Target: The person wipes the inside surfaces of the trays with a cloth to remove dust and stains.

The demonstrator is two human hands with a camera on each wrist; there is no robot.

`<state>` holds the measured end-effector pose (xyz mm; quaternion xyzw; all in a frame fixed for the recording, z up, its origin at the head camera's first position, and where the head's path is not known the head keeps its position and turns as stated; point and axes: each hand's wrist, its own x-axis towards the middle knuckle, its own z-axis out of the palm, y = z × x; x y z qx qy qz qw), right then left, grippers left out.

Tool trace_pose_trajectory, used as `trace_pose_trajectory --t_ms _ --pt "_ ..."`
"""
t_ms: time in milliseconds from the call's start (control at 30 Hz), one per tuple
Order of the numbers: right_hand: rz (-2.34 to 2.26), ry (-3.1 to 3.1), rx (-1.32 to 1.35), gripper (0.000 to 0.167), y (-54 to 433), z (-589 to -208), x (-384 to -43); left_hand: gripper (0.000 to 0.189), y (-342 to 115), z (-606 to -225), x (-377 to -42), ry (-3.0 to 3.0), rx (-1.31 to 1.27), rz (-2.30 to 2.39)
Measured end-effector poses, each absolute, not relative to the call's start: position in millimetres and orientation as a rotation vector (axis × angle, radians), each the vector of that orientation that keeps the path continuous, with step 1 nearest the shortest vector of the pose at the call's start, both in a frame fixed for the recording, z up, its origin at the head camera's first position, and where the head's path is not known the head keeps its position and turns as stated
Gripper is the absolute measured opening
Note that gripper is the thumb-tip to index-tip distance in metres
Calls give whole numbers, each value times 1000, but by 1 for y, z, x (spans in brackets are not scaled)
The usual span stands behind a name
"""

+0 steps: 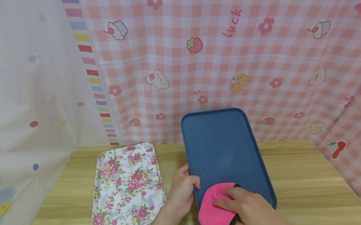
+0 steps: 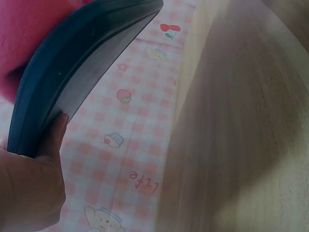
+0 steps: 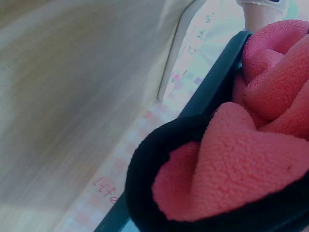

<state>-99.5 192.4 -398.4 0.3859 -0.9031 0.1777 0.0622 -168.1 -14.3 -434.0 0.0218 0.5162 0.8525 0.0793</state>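
Note:
My left hand (image 1: 179, 190) grips a blue rectangular tray (image 1: 223, 148) by its left long edge, thumb over the rim. The tray is tilted up off the table, its inner face towards me; the left wrist view shows its grey underside (image 2: 99, 67) with fingers behind it. With bent fingers, my right hand (image 1: 250, 209) holds a pink fluffy cloth (image 1: 214, 210) with black edging against the lower left part of the tray. In the right wrist view the cloth (image 3: 251, 164) bunches in folds and covers part of the tray's rim (image 3: 212, 79).
To the left, a white tray with pink flowers (image 1: 126, 190) lies flat on the wooden table (image 1: 304, 173). A pink checked curtain (image 1: 175, 58) hangs behind the table, and a pale curtain with coloured dots (image 1: 28, 91) hangs on the left.

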Motion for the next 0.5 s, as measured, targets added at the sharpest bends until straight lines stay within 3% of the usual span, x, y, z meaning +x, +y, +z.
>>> trace_pose_trajectory --t_ms 500 --pt "459 -2696 1030 64 189 -379 -118 68 -13 -433 -166 1546 75 2538"
